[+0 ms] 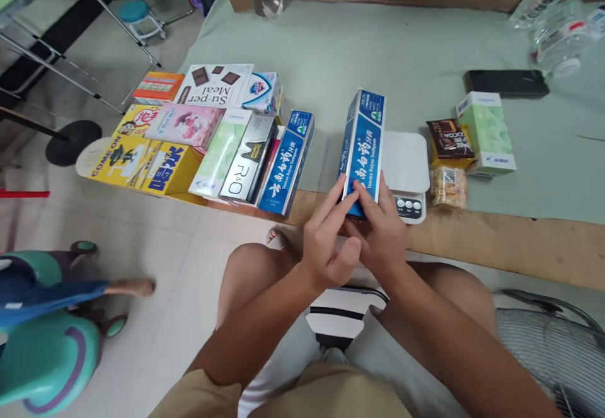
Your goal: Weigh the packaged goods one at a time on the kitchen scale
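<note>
My left hand (328, 238) and my right hand (382, 235) are together at the near end of a blue and white toothpaste box (363, 140). Fingers of both hands press on its top and sides; the near end is partly hidden behind them. The box points away from me, along the left side of a white kitchen scale (406, 162) and overlapping its edge. Whether it rests on the table cannot be seen. A second toothpaste box (287, 162) lies to the left, at the end of a group of packages.
Grouped at left are a silver-black box (248, 159), green-white box (220, 150), yellow boxes (172, 169) and a chocolate-pictured box (215, 84). Right of the scale sit a cocoa packet (450, 140), wrapped snack (449, 186), another green-white box (486, 134) and black case (507, 84). Bottles (560, 40) lie beyond.
</note>
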The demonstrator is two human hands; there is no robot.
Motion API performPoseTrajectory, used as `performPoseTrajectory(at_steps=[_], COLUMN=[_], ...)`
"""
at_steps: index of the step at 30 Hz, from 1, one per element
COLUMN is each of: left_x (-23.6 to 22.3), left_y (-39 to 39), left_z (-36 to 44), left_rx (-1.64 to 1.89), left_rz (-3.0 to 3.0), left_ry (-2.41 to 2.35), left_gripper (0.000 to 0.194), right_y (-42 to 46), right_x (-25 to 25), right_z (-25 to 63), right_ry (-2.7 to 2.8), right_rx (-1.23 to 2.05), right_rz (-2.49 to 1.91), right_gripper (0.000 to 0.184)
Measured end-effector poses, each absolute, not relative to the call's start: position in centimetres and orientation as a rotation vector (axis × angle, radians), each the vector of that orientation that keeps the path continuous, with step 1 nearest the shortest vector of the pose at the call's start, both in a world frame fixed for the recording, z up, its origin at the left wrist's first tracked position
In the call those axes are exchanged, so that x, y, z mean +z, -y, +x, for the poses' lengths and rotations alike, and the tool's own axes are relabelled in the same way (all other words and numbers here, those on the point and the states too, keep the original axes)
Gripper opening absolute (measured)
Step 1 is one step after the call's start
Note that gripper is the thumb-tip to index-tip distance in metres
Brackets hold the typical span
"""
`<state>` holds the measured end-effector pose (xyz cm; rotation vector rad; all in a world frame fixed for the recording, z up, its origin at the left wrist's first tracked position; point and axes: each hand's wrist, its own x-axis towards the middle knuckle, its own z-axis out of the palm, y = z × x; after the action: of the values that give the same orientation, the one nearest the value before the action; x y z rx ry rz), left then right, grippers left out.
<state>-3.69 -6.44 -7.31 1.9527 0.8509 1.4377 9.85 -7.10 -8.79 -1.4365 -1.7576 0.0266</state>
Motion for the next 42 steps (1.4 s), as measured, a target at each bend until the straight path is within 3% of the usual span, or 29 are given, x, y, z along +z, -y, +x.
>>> performPoseTrajectory(at_steps=[9, 20, 29, 34, 42], left_x=[-6.9, -8.0, -8.0, -7.9, -7.1], left_y=[7.2, 5.7, 5.8, 5.9, 6.6], left_z=[-8.5, -9.0, -8.1, -7.7, -3.0], left_rx=[1.581, 1.561, 1.506, 1.614, 1.631], left_rz=[2.097, 2.089, 2.103, 2.136, 2.307], left_ry=[-1.084, -1.176, -1.292, -1.241, -0.891], left_gripper=[0.055, 0.042, 0.036, 0.035, 0.029], right_y=[7.1, 6.9, 6.8, 7.5, 4.6], right_x=[-9.7, -10.2, -10.3, -8.1, -6.0], right_z=[4.5, 3.6, 3.8, 5.5, 17.0], right_ry=[1.904, 1.876, 1.932, 1.903, 1.413], right_rx=[0.149, 0.363, 0.301, 0.255, -0.196], right_rz=[-1.474, -1.554, -1.508, -1.246, -1.304], right_gripper=[0.042, 0.046, 0.047, 0.049, 0.021])
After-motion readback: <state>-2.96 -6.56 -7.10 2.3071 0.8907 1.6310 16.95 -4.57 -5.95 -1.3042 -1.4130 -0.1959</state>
